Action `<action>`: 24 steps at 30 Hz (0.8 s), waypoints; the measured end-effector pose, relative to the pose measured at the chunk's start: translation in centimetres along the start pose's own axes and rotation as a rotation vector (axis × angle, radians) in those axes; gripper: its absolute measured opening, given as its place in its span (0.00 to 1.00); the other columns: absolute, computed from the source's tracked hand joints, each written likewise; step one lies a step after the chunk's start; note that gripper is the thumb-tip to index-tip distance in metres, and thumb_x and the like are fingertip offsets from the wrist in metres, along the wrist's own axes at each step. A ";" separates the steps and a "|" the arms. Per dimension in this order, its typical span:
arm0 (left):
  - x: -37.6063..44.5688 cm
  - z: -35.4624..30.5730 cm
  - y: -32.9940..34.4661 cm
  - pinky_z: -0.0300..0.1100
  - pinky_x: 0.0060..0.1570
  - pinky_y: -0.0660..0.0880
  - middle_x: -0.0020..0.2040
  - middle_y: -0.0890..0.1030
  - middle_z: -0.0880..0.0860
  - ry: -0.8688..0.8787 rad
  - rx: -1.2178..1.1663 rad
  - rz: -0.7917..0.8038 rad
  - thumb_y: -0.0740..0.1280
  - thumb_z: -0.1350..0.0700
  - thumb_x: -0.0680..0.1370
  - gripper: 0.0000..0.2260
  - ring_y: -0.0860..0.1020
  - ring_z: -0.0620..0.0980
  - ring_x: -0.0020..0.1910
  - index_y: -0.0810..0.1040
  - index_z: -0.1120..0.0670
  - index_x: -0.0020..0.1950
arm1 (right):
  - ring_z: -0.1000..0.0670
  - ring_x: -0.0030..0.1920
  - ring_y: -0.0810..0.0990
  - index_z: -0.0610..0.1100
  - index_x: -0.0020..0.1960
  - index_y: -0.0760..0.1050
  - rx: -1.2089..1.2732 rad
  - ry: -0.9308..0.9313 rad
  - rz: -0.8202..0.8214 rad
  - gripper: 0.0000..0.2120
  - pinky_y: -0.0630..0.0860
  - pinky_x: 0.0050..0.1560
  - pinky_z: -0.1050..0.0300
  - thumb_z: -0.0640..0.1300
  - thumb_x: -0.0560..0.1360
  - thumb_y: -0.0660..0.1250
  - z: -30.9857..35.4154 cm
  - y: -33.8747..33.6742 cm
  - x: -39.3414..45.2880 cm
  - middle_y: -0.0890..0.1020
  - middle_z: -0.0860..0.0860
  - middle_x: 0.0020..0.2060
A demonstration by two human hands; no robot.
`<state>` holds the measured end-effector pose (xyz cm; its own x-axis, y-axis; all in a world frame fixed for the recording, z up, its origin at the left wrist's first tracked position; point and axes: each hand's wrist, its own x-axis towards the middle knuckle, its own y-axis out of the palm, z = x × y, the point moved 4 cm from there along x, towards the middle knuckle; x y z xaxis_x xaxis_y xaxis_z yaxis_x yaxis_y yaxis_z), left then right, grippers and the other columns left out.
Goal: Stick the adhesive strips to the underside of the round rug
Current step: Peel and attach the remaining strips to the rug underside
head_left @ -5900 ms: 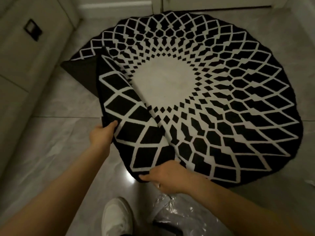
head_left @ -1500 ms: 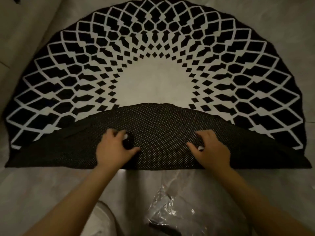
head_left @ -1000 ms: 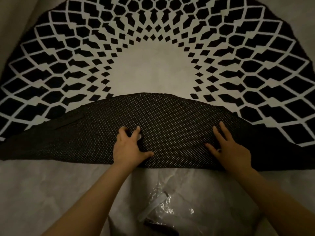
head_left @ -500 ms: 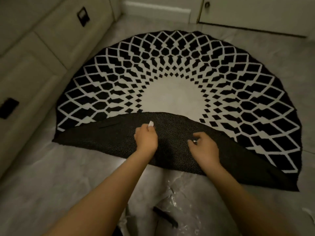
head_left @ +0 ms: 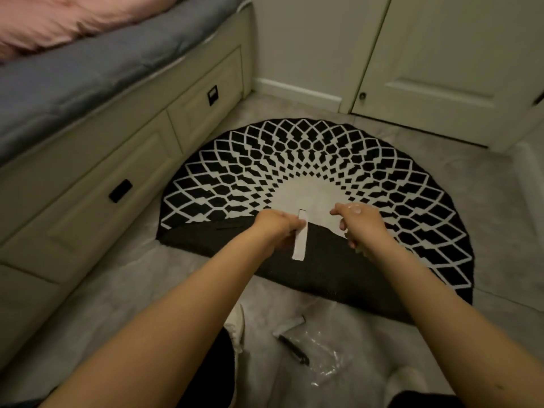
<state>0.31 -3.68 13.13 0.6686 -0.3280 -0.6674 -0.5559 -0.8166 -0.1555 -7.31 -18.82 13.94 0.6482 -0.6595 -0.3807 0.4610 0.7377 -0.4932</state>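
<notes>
In the head view, the round rug (head_left: 318, 172) lies on the grey floor (head_left: 117, 290) with its near edge folded over, so the dark underside (head_left: 323, 272) faces up at the picture's centre. The left hand (head_left: 276, 228) pinches a white adhesive strip (head_left: 300, 240) hanging above that fold. At three o'clock from it, the right hand (head_left: 359, 222) hovers, fingers loosely curled, holding nothing I can see; a clear plastic bag (head_left: 318, 357) lies at six o'clock.
</notes>
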 end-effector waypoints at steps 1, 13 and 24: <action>-1.1 -0.1 -0.1 0.47 0.53 0.78 0.53 0.80 0.56 0.007 -0.017 0.005 0.72 0.56 0.73 0.15 0.80 0.53 0.51 0.77 0.57 0.57 | 0.51 0.24 0.68 0.48 0.48 0.78 0.035 -0.008 0.019 0.11 0.64 0.23 0.59 0.51 0.79 0.59 0.4 -0.5 -1.1 0.75 0.49 0.34; -8.1 0.4 0.6 0.37 0.37 0.76 0.45 0.80 0.52 0.120 -0.074 0.142 0.67 0.62 0.76 0.10 0.79 0.45 0.43 0.78 0.57 0.57 | 0.52 0.28 0.68 0.43 0.52 0.79 0.091 -0.007 0.058 0.12 0.64 0.24 0.61 0.49 0.78 0.62 0.0 -3.9 -8.6 0.75 0.47 0.36; -9.9 -1.7 3.5 0.36 0.43 0.76 0.45 0.82 0.45 0.292 0.044 0.180 0.70 0.57 0.74 0.06 0.80 0.42 0.46 0.81 0.46 0.47 | 0.68 0.49 0.75 0.60 0.48 0.77 -0.200 -0.533 -0.024 0.08 0.68 0.48 0.73 0.49 0.71 0.71 2.8 -7.7 -8.4 0.79 0.65 0.42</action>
<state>-7.45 -4.11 20.47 0.6676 -0.5919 -0.4515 -0.6940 -0.7144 -0.0895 -14.60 -18.57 23.07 0.8791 -0.4736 0.0537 0.3891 0.6481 -0.6547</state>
